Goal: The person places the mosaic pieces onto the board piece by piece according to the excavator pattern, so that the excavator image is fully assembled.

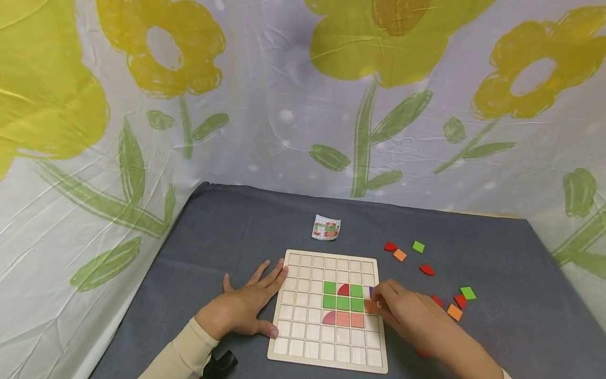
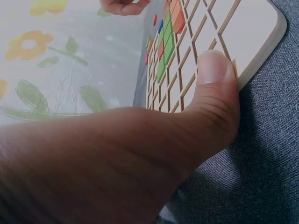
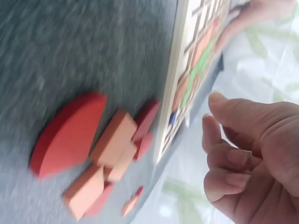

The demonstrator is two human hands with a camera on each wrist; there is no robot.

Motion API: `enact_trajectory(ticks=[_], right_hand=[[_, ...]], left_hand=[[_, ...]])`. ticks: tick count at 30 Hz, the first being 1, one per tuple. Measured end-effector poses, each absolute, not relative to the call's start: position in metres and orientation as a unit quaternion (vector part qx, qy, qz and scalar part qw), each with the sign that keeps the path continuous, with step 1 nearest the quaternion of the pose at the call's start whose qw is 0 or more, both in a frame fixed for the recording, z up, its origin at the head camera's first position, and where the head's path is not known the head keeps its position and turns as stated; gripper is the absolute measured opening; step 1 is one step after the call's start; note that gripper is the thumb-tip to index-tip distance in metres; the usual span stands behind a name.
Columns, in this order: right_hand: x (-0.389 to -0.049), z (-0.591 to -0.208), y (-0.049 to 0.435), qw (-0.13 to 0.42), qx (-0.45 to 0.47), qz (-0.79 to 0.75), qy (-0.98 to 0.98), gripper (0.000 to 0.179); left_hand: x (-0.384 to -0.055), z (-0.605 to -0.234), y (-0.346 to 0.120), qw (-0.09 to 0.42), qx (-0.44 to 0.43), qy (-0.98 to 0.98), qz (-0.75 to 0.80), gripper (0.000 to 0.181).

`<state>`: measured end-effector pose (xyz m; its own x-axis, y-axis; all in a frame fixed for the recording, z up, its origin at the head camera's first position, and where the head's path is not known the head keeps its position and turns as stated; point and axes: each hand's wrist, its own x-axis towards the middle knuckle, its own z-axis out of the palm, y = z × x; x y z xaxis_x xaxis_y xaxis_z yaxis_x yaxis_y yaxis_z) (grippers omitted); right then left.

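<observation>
From my end I am watching a dark grey cloth (image 1: 180, 284) covering the tabletop, its far edge running up to a pale curtain (image 1: 265, 121) that is closing in the workspace, with big yellow flowers and green leaves spreading across it. The gridded wooden board (image 1: 300, 331) is lying flat near the front middle of the cloth, and green squares (image 1: 343, 302), red and pinkish quarter-rounds (image 1: 344, 290) and salmon squares (image 1: 350, 319) are filling cells toward its right side. The left hand (image 1: 241, 310) is resting at the board's left edge, fingers spread apart, thumb touching the rim. The right hand (image 1: 416, 310) is hovering over the right edge, next to a blue piece (image 1: 371, 291) and an orange-brown square (image 1: 371, 307); its fingers are bending loosely, empty, and I cannot tell whether they are touching either one. Loose red, green and orange pieces (image 1: 427, 270) are lying scattered on the cloth to the right, while a small patterned card (image 1: 326, 228) is sitting just beyond the board.
</observation>
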<state>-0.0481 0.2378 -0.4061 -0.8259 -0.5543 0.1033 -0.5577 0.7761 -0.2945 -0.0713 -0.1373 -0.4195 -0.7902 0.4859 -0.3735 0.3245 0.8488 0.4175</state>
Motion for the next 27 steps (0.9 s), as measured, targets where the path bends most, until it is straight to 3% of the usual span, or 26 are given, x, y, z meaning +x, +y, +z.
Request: enact_trajectory(ticks=[8, 16, 22, 27], right_hand=[[-0.052, -0.404, 0.262, -0.009, 0.234, 0.135, -0.963, 0.019], [-0.054, -0.411, 0.274, -0.02, 0.254, 0.104, -0.961, 0.045], [-0.057, -0.417, 0.275, -0.014, 0.247, 0.067, -0.967, 0.05], [-0.061, -0.418, 0.278, -0.012, 0.219, 0.036, -0.975, 0.043]], left_hand=[[-0.07, -0.418, -0.138, 0.236, 0.22, 0.931, 0.173, 0.124], [-0.071, -0.419, -0.138, 0.239, 0.217, 0.931, 0.172, 0.124], [-0.071, -0.419, -0.139, 0.239, 0.218, 0.931, 0.171, 0.124], [-0.07, -0.419, -0.138, 0.237, 0.219, 0.93, 0.175, 0.125]])
